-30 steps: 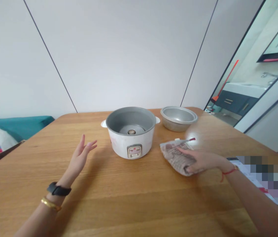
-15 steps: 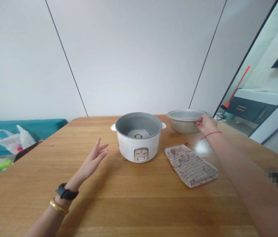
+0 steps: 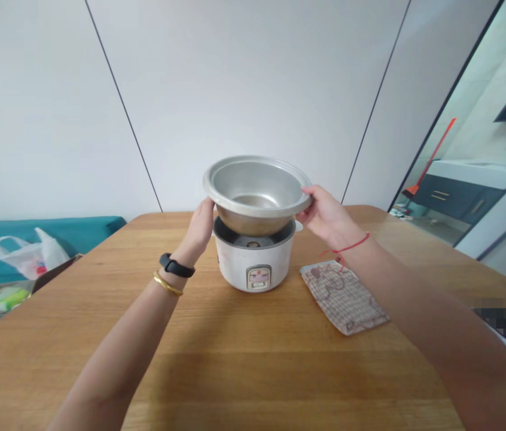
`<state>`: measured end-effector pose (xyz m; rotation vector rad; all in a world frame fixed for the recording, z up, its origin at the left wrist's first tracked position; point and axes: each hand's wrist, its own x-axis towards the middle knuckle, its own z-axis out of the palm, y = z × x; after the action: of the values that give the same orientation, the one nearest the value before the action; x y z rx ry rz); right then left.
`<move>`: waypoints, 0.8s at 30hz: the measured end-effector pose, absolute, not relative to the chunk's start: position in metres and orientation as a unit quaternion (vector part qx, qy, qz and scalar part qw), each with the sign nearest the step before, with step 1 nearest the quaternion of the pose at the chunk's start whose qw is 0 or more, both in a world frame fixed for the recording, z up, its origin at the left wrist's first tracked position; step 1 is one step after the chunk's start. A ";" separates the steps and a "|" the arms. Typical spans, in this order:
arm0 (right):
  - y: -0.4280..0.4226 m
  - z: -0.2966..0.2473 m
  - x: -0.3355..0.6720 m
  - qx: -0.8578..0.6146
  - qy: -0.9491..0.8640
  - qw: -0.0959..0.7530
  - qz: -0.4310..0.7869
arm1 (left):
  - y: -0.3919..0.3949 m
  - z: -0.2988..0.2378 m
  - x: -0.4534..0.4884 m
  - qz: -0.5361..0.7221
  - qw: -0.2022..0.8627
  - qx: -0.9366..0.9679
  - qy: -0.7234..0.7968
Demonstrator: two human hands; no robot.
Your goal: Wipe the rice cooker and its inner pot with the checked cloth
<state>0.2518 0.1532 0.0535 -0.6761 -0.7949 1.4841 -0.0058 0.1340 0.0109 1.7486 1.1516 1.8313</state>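
A silver metal inner pot (image 3: 259, 224) with a wide rim hangs over the white rice cooker body (image 3: 230, 266), slightly tilted. My right hand (image 3: 327, 215) grips its rim on the right, thumb on top and fingers below. At the left side, my left hand (image 3: 201, 224) holds the pot beneath the rim, its fingertips hidden behind it. Between the pot and the cooker's rim a gap shows the dark inside and the round centre piece. On the cooker's front sits a switch panel (image 3: 259, 278).
A checked cloth mitt or pad (image 3: 345, 296) lies to the right on the wooden table (image 3: 253, 365). A white wall (image 3: 253, 78) stands behind. To the left are a teal sofa (image 3: 87, 230) and a white plastic bag (image 3: 33, 254); a red broom (image 3: 436, 152) leans at far right.
The inner pot has come up off the table at the right and moved left over the cooker. My left hand, open and empty before, now holds the pot's left side.
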 end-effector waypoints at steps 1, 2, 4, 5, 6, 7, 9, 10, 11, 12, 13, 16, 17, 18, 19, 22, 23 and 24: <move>0.151 0.049 0.249 -0.303 -0.344 0.599 0.657 | 0.137 0.007 -0.008 0.648 0.166 0.630 0.394; 0.150 0.044 0.248 -0.314 -0.345 0.584 0.665 | 0.140 0.002 -0.011 0.653 0.164 0.631 0.386; 0.151 0.035 0.249 -0.340 -0.353 0.559 0.668 | 0.141 -0.010 -0.016 0.678 0.189 0.603 0.376; 0.152 0.031 0.251 -0.357 -0.365 0.547 0.664 | 0.141 -0.016 -0.018 0.691 0.209 0.583 0.372; 0.154 0.027 0.253 -0.381 -0.387 0.529 0.652 | 0.141 -0.021 -0.020 0.702 0.231 0.564 0.370; 0.155 0.023 0.255 -0.412 -0.416 0.507 0.633 | 0.140 -0.026 -0.020 0.705 0.251 0.552 0.368; 0.159 0.016 0.259 -0.469 -0.472 0.459 0.589 | 0.138 -0.033 -0.020 0.689 0.272 0.555 0.378; 0.161 0.012 0.261 -0.492 -0.497 0.439 0.564 | 0.137 -0.036 -0.020 0.674 0.273 0.564 0.390; 0.164 0.008 0.262 -0.510 -0.525 0.426 0.533 | 0.136 -0.039 -0.020 0.659 0.271 0.572 0.407; 0.167 0.003 0.264 -0.521 -0.555 0.418 0.496 | 0.135 -0.041 -0.020 0.645 0.266 0.576 0.427; 0.170 -0.003 0.266 -0.529 -0.588 0.412 0.453 | 0.135 -0.044 -0.020 0.633 0.260 0.574 0.449; 0.179 -0.026 0.271 -0.532 -0.676 0.389 0.329 | 0.128 -0.052 -0.022 0.605 0.247 0.556 0.514; 0.179 -0.037 0.271 -0.532 -0.677 0.402 0.310 | 0.124 -0.055 -0.023 0.600 0.247 0.546 0.530; 0.178 -0.049 0.271 -0.533 -0.664 0.430 0.300 | 0.118 -0.058 -0.023 0.597 0.254 0.535 0.542; 0.173 -0.062 0.270 -0.529 -0.642 0.471 0.295 | 0.110 -0.061 -0.023 0.595 0.270 0.520 0.550; 0.145 -0.103 0.260 -0.471 -0.604 0.563 0.312 | 0.083 -0.076 -0.019 0.565 0.375 0.481 0.556; 0.133 -0.115 0.255 -0.442 -0.628 0.549 0.331 | 0.074 -0.083 -0.017 0.541 0.417 0.480 0.551; 0.120 -0.125 0.250 -0.419 -0.658 0.521 0.347 | 0.068 -0.090 -0.014 0.518 0.450 0.488 0.539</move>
<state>0.2498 0.1203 -0.1251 -1.0036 -1.5760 0.8312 -0.0138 0.0681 -0.0901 1.2074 1.3332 1.2795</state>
